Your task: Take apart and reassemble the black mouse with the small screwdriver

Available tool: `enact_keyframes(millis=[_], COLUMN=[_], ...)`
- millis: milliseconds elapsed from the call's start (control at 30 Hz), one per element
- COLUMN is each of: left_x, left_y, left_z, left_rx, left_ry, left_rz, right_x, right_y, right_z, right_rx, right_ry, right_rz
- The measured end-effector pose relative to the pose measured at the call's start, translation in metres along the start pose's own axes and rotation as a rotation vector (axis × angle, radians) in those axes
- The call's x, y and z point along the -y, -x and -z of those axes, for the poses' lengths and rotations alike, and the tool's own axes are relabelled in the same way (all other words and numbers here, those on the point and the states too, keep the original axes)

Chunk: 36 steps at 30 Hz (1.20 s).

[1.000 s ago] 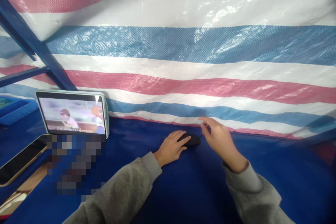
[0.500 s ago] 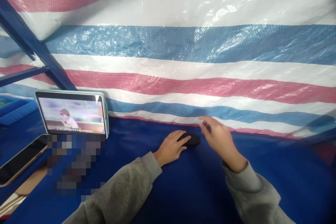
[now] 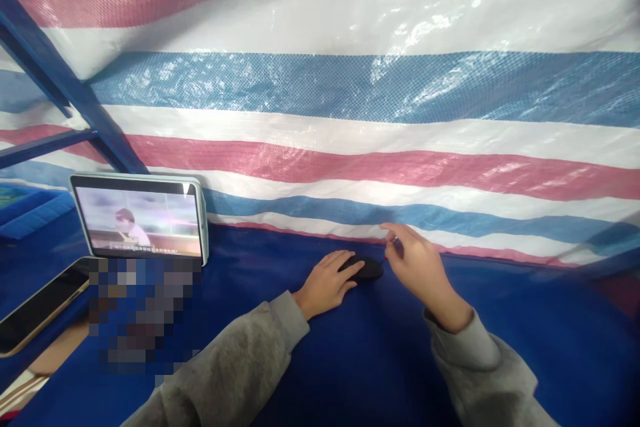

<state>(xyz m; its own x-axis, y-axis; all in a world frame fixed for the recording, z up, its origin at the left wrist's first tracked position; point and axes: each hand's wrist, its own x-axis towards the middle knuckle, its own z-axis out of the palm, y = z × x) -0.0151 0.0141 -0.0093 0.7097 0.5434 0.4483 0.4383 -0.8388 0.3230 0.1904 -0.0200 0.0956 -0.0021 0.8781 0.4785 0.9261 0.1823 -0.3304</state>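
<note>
My left hand lies on the blue cloth with its fingers resting on a small flat black object and pressing it down. My right hand hovers just right of that object, its thumb and fingers pinched on a small dark thing I cannot make out. Both arms wear grey sleeves.
A tablet playing a cartoon leans against the striped red, white and blue tarp at the left. A phone with a dark screen lies at the far left. Blue metal bars cross the upper left corner.
The hands have barely moved; my right hand's fingers have drawn slightly closer together. The picture on the tablet has changed.
</note>
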Motion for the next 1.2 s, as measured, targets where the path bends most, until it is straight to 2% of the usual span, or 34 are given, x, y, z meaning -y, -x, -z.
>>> enact_keyframes(millis=[600,1067,1133,1200], left_x=[0.001,-0.001,-0.001,-0.001], left_y=[0.001,-0.001,-0.001,-0.001], left_z=[-0.002,0.001,0.002,0.002], left_rx=[-0.007,0.011,0.032,0.061], left_ry=[0.006,0.025,0.033,0.041], left_rz=[-0.008,0.011,0.025,0.049], right_x=[-0.002,0.0,-0.002,-0.005], right_y=[-0.001,-0.003,-0.002,0.002], right_z=[-0.002,0.013,0.02,0.026], right_rx=[0.023,-0.017,0.008,0.092], right_ry=[-0.073,-0.177,-0.244,-0.346], right_rz=[-0.037,-0.081,-0.113,-0.124])
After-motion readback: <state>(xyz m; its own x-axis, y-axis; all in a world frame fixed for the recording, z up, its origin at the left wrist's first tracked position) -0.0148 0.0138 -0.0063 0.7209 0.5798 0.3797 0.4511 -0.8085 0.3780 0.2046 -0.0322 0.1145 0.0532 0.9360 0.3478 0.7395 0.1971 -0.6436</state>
